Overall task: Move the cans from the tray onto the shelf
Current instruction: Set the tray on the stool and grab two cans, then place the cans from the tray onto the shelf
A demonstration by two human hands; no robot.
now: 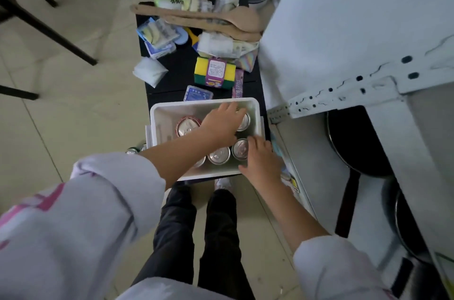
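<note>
Inside white tray (157,113): upright cans (219,155); both hands reaching in

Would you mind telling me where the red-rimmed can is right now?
In the head view, the red-rimmed can stands inside the white tray, on its left side, just left of the left hand.

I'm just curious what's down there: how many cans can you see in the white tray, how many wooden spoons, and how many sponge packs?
Cans seen in the white tray: 5, namely and; hands may hide more
Wooden spoons: 2
Sponge packs: 1
Total: 8
</note>
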